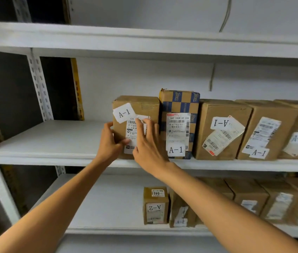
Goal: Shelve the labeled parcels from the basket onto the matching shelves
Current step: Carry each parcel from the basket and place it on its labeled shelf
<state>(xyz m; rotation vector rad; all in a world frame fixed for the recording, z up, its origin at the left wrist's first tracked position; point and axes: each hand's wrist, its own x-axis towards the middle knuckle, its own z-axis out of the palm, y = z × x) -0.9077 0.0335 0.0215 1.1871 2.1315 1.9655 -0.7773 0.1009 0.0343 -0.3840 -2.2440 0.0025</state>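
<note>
Cardboard, marked A-1, the parcel [144, 106] stood at mid-frame on the middle shelf [53, 156], touching the blue-checked box [179, 103] on its right. The left hand [108, 141] gripped its left edge with curled fingers. The right hand [148, 143] lay flat on its label, fingers straight, holding nothing. Placement looked nearly done; next, I judged, both hands should release. An A-2 box [155, 205] sat on the shelf below.
</note>
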